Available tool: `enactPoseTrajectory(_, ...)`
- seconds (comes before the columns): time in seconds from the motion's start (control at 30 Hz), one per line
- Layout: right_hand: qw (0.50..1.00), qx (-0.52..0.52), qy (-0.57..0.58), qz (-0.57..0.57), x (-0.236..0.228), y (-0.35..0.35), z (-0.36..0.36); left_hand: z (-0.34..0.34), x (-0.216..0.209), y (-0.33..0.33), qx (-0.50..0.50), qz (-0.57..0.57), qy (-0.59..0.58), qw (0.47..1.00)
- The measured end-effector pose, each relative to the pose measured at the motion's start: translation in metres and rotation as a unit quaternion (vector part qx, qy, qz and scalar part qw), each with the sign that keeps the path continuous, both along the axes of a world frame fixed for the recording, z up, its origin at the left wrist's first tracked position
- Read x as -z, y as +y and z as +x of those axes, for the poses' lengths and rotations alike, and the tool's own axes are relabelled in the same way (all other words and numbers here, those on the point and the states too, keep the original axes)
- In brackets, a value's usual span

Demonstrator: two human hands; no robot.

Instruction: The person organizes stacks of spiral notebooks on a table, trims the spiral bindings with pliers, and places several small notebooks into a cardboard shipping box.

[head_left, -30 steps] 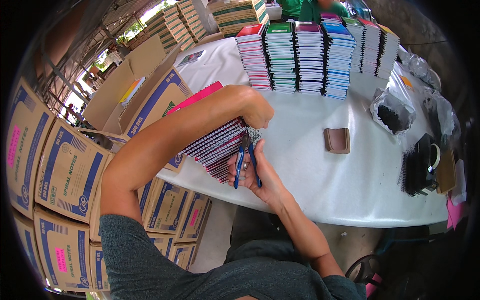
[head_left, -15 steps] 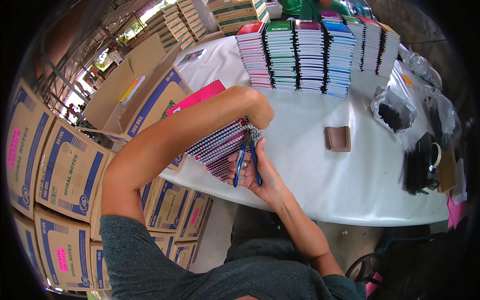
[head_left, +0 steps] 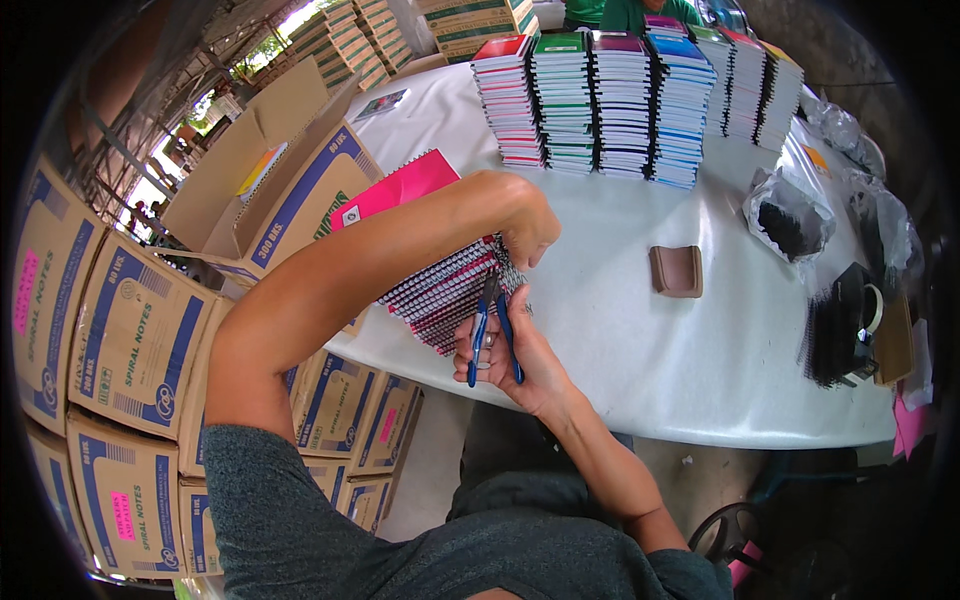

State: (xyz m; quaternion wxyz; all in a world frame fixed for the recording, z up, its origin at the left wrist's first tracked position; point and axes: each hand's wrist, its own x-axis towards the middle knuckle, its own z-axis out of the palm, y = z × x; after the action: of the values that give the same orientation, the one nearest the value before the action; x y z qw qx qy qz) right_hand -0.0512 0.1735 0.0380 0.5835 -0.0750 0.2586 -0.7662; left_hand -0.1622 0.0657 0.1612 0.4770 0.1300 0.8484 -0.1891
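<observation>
While the right hand (head_left: 532, 352) holds blue-handled pliers (head_left: 480, 332) between fingers and palm, seemingly so one squeeze works both grips, the nose points at the right end of a pile of spiral-bound notebooks (head_left: 440, 295). The pile leans with its spines exposed, probably to put the wire ends within reach. Crossing above, the left arm ends in a bent left hand (head_left: 532, 235) at that corner, perhaps steadying it; its fingers are hidden, so I cannot tell its grip. Farther across the white table (head_left: 620, 350) sit a small brown holder (head_left: 677, 283) and a plastic bag (head_left: 768, 200) with dark contents. Beyond, more notebooks (head_left: 565, 110) stand in columns, apparently sorted by cover colour.
</observation>
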Motion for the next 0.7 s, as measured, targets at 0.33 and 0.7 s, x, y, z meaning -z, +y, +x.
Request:
enactPoseTrajectory(0.33, 0.928, -0.171, -0.146, -0.297, 0.051, -0.014, -0.027, 0.005, 0.004, 0.008, 0.011, 0.010, 0.019, 1.000)
enactPoseTrajectory(0.7, 0.999, 0.034, 0.016, 0.007, 0.017, -0.009, -0.005, 0.013, 0.017, 0.007, -0.045, -0.049, 0.031, 0.997)
